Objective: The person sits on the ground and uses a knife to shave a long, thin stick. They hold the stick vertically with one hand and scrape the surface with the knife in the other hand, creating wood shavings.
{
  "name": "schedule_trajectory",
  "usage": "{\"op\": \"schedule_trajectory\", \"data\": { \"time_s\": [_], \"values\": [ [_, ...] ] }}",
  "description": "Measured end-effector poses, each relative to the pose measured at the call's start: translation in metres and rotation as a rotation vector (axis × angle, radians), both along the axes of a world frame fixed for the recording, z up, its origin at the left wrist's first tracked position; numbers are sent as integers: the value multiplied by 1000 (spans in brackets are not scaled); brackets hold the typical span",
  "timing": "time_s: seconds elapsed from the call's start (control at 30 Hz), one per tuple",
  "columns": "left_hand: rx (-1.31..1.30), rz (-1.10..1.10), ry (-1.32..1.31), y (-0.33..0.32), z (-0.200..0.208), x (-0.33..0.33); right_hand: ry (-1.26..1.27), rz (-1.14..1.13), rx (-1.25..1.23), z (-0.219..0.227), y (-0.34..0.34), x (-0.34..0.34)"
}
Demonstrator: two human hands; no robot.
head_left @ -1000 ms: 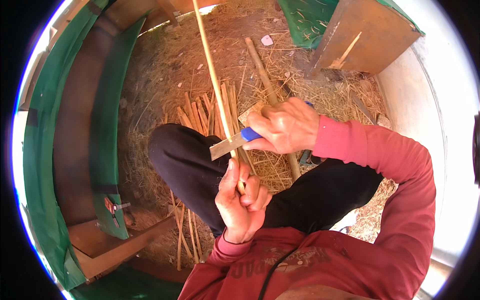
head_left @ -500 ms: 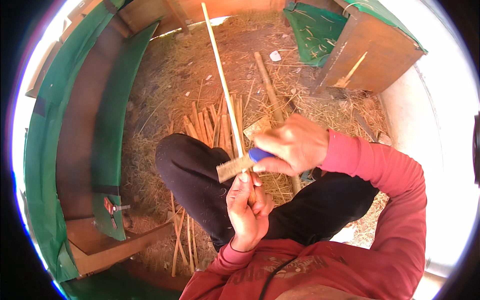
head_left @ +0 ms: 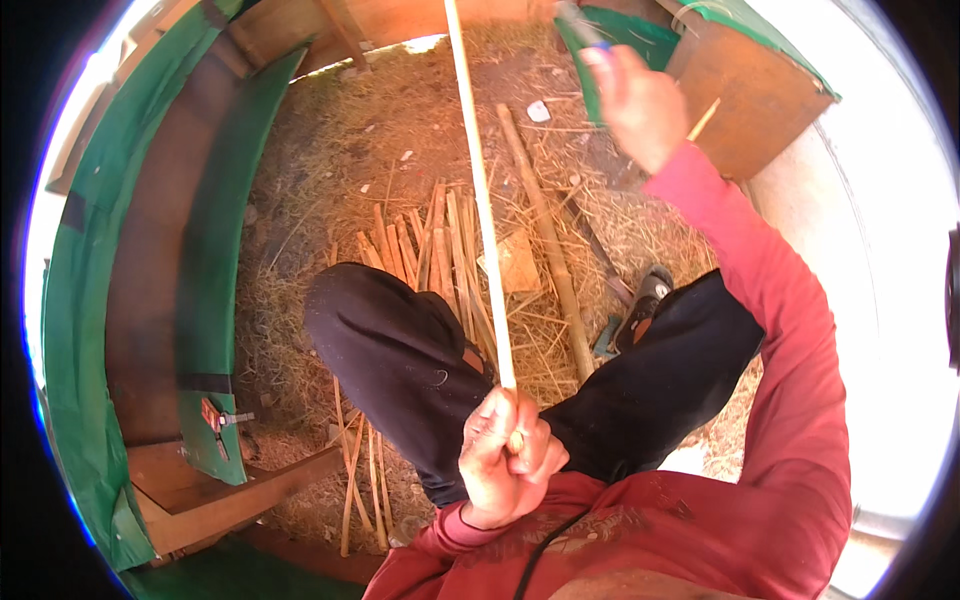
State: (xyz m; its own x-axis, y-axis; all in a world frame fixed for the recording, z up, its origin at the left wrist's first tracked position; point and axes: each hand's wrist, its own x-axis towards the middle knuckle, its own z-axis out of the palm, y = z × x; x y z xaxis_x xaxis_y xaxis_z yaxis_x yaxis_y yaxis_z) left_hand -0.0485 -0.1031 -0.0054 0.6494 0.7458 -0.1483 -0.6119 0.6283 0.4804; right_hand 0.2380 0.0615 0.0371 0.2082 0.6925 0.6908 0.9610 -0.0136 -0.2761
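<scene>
My left hand (head_left: 510, 455) is closed in a fist around the lower end of a long, pale bamboo strip (head_left: 479, 180), low in front of my chest. The strip points away from me, and its far end leaves the top of the picture. Up at the far right, my right hand (head_left: 645, 112) is wrapped round the blue handle of a knife (head_left: 576, 20). Motion smears the blade, which is well apart from the strip. On the ground beyond my bent legs lies a pile of split bamboo pieces (head_left: 425, 245).
A bamboo pole (head_left: 543, 215) lies right of the pile, beside a flat tan piece (head_left: 518, 262). Green-covered wooden boxing (head_left: 215, 260) lines the left. A brown wooden box (head_left: 745, 105) stands far right. Thin strips (head_left: 357, 480) lie by my left leg, on straw-strewn ground.
My right hand has swung the knife up and away to the far right, off the strip. My left hand has drawn slightly nearer to me, still gripping the strip.
</scene>
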Motion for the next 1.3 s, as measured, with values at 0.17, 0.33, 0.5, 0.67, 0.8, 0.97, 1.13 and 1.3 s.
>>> {"op": "schedule_trajectory", "data": {
  "time_s": [0.17,0.33,0.5,0.67,0.8,0.97,1.13,1.3],
  "values": [
    [-119,21,-15,23,-6,4,15,609,26,-10,-45,-40],
    [-207,5,-56,24,-6,-1,-96,942,-298,-17,-78,-85],
    [-117,-49,-98,24,-8,-3,-212,813,-240,-35,-80,-87],
    [-116,-139,-163,2,-18,-5,-253,157,-71,-21,-22,-41],
    [-192,-171,-179,14,-15,-3,-76,353,-27,-9,-31,-25],
    [-208,-118,-92,26,-16,-3,-81,913,-256,-12,-64,-68],
    [-113,-68,-29,25,-13,-8,-249,876,-335,-26,-78,-82],
    [-149,-42,12,25,-12,-4,-287,755,-210,-34,-66,-75]
  ]
}}
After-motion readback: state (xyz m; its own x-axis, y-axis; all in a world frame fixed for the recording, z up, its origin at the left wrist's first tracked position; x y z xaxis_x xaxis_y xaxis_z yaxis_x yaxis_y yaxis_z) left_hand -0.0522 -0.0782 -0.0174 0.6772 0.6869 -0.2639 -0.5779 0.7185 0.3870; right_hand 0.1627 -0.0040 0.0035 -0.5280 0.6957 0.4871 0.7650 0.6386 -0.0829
